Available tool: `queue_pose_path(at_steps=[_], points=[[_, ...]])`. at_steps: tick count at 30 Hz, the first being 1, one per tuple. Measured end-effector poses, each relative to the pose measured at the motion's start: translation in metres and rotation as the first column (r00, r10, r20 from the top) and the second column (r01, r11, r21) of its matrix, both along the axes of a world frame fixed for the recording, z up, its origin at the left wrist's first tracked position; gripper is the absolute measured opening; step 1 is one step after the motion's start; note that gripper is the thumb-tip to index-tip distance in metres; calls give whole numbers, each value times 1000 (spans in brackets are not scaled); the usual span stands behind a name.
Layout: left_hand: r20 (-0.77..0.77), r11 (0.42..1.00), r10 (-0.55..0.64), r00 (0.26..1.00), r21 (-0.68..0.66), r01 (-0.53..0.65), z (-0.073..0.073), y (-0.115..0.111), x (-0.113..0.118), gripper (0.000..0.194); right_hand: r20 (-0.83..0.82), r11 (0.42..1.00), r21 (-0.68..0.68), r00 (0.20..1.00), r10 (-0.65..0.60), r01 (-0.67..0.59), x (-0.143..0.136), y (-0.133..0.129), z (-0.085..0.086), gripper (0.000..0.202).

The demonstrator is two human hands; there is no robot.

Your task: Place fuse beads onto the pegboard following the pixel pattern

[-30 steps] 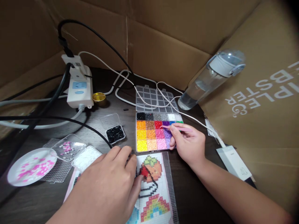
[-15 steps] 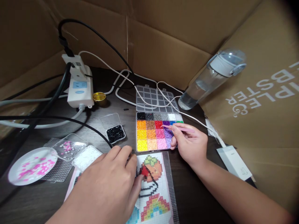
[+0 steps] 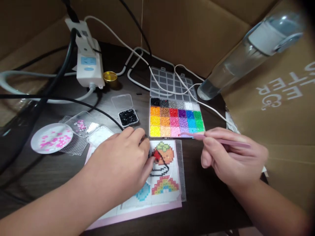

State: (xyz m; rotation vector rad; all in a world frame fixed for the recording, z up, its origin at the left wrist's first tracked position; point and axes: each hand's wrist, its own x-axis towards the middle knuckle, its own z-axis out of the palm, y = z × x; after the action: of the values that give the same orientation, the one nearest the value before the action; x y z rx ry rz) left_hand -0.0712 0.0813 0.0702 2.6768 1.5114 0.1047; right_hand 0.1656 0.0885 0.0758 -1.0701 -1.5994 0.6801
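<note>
My right hand (image 3: 233,157) is closed round pink tweezers (image 3: 221,141). Their tip is over the front edge of the bead box (image 3: 176,137), near the pink and purple compartments, with a small red speck at it. My left hand (image 3: 123,157) lies over a pattern sheet (image 3: 172,196), thumb and bent fingers on a clear round pegboard (image 3: 169,178); the fingertips are partly hidden. Beside the thumb, red beads (image 3: 156,156) sit within a black bead outline (image 3: 161,170). Printed persimmon (image 3: 167,155) and rainbow (image 3: 165,186) patterns show underneath.
Left of the bead box is a small case of black beads (image 3: 128,117). White beads (image 3: 99,136) and a white dish (image 3: 36,141) with pink beads lie farther left. A power strip (image 3: 90,65), cables, a gold cup (image 3: 110,77) and a water bottle (image 3: 241,59) stand behind.
The tweezers have come out of the red compartment as my right hand moved right and toward me. My left hand keeps its place on the pegboard. The camera view has tilted and shifted.
</note>
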Motion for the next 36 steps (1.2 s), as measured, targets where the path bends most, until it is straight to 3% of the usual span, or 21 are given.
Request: queue_pose_path(at_steps=[3,6,14,19,36], points=[[-19,1000,-13,1000,-7,12,0,0,0,24,56,957,-40,956,288,-286,12,-15,2,36],[-21,999,-26,999,22,27,0,0,0,24,41,917,-62,917,396,-393,15,-22,-4,42],[-14,996,-54,998,69,55,0,0,0,24,26,908,-92,910,413,-409,5,-12,-28,32],[-17,997,-58,998,41,59,0,0,0,24,50,912,-151,918,392,-381,5,-10,-31,29],[-11,999,-45,999,14,45,0,-1,1,22,52,905,-173,914,403,-389,7,-10,-39,29]])
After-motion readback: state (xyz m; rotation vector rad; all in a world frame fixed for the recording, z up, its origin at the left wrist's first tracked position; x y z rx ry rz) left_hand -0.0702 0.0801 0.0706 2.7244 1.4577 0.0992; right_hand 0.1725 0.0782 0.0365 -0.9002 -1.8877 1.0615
